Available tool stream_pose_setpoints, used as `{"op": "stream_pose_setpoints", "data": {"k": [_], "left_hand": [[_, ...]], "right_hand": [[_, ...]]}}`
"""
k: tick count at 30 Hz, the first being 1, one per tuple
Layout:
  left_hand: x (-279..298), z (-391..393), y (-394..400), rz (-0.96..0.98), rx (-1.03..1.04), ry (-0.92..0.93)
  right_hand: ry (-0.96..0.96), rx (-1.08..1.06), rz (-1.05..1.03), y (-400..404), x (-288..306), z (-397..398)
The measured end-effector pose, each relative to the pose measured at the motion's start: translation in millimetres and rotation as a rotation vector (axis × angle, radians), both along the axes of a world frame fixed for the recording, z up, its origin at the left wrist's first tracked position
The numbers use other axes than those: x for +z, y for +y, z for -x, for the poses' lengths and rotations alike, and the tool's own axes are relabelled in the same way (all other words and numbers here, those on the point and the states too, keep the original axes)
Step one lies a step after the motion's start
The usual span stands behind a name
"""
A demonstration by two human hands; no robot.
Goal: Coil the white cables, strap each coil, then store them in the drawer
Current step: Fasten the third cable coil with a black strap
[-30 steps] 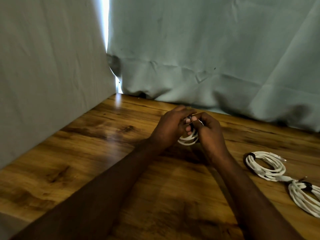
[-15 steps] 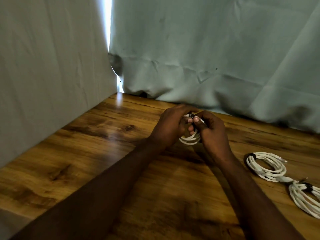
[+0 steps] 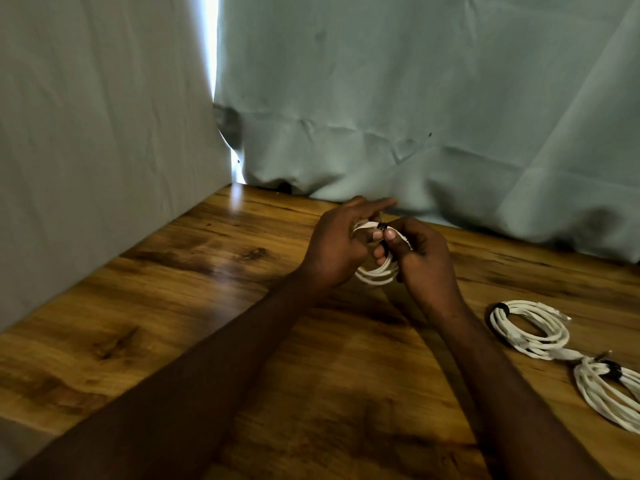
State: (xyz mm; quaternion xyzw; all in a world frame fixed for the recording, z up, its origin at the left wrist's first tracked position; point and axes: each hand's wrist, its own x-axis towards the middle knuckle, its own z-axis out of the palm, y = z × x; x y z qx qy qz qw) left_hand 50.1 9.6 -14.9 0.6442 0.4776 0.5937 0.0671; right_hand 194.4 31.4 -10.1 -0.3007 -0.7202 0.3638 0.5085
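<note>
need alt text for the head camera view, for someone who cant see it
Two bare hands, left hand and right hand, hold a small white cable coil over a wooden table, working a dark strap at its top. Two strapped coils lie to the right; grey cloth hangs behind.

Both forearms reach forward and converge above the worktop. The left hand (image 3: pixel 337 247) curls around a small cable coil (image 3: pixel 377 271), index finger stretched straight out. The right hand (image 3: pixel 420 254) pinches the coil's top, thumb pressing down.
</note>
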Motion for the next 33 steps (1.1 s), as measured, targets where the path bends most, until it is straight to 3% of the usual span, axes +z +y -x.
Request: {"op": "stream_pose_setpoints", "data": {"k": [4,15,23,27,33], "left_hand": [[-2.2,0.8,2.3,0.041,-0.001,-0.165],[-0.9,7.0,4.5,0.188,-0.007,-0.095],[8.7,22.6,4.0,0.404,-0.162,-0.276],[1.9,29.4,10.6,0.467,0.037,-0.054],[4.9,22.8,1.5,0.561,-0.076,-0.119]], "right_hand": [[-0.028,-0.019,-0.028,2.9,-0.8,0.4],[-0.289,-0.201,-0.264,7.4,-4.9,-2.0],[-0.459,-0.247,-0.369,1.7,-9.6,2.9],[-0.412,-0.196,-0.346,2.5,-8.4,1.8],[-0.404,-0.149,-0.348,2.4,-9.4,-2.2]]}}
